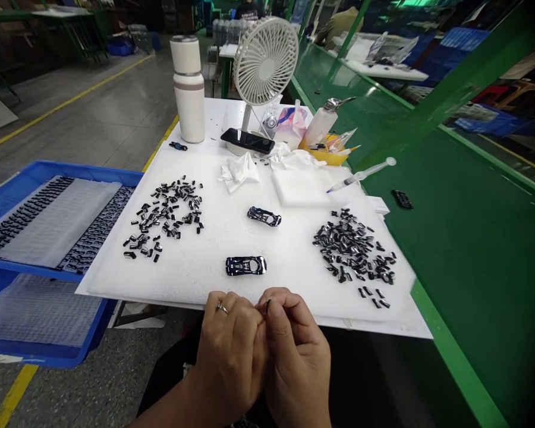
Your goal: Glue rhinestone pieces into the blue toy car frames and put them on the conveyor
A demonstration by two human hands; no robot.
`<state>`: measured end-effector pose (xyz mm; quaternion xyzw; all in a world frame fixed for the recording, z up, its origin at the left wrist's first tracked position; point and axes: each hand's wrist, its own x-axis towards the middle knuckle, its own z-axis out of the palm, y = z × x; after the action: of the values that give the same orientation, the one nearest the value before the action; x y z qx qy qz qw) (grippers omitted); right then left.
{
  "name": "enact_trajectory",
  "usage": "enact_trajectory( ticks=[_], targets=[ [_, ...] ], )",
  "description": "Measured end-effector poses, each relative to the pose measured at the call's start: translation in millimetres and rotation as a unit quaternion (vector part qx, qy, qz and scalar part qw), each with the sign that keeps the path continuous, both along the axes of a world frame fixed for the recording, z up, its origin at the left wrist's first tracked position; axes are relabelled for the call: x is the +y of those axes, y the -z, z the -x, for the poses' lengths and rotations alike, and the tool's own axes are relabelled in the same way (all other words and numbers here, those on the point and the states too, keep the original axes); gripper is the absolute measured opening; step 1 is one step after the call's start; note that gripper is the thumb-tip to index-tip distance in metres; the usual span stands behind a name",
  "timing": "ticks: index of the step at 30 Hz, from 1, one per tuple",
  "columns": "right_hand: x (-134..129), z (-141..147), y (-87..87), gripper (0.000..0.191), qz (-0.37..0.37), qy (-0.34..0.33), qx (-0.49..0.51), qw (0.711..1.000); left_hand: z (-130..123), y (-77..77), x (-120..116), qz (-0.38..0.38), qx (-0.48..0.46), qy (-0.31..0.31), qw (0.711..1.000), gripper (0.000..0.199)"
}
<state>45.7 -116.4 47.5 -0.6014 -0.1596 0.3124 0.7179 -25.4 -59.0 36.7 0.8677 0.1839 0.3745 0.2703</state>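
My left hand (232, 345), with a ring on one finger, is closed at the table's front edge, its fingertips against those of my right hand (294, 351). Between the right thumb and forefinger is a small dark part (268, 304), mostly covered by the fingers. What the left fingers grip is hidden. Just beyond the hands lies a dark toy car body (246, 266), and a second car body (264, 216) sits farther back, slightly turned. Small black parts (172, 208) are scattered on the left of the white table (182, 273); a denser pile of black parts (350, 244) lies on the right.
Blue trays (131, 177) stand left of the table. Toward the back are a white bottle (190, 107), a fan (266, 62), a phone (248, 141), crumpled tissue (241, 171), a yellow container (334, 158) and a syringe (361, 175). A green surface (450, 255) runs along the right.
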Motion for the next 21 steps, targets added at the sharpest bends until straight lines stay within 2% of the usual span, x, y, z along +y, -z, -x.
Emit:
enact_trajectory(
  ticks=[3,6,8,11,17,21],
  targets=[
    [1,-16,1.2,0.021,-0.003,0.01,0.008,1.0,5,1.8,9,-0.02,-0.012,0.003,1.0,0.018],
    [-3,-38,3.8,0.017,0.013,0.017,-0.025,0.999,7,2.3,30,-0.045,0.029,-0.062,0.997,0.016],
    [-8,-52,6.0,0.015,0.03,0.002,-0.046,0.999,5,3.6,44,-0.061,0.083,-0.075,0.992,0.008],
    [-13,-69,7.6,0.019,0.055,-0.035,-0.074,0.995,2,6.6,57,-0.059,0.148,-0.047,0.986,0.024],
    [-11,-84,3.1,0.014,0.096,-0.091,-0.131,0.983,4,7.6,47,-0.035,0.137,-0.049,0.989,0.017],
    [-1,-87,-0.8,0.015,0.128,-0.125,-0.149,0.973,10,8.3,42,0.008,0.084,-0.014,0.996,0.014]
  ],
)
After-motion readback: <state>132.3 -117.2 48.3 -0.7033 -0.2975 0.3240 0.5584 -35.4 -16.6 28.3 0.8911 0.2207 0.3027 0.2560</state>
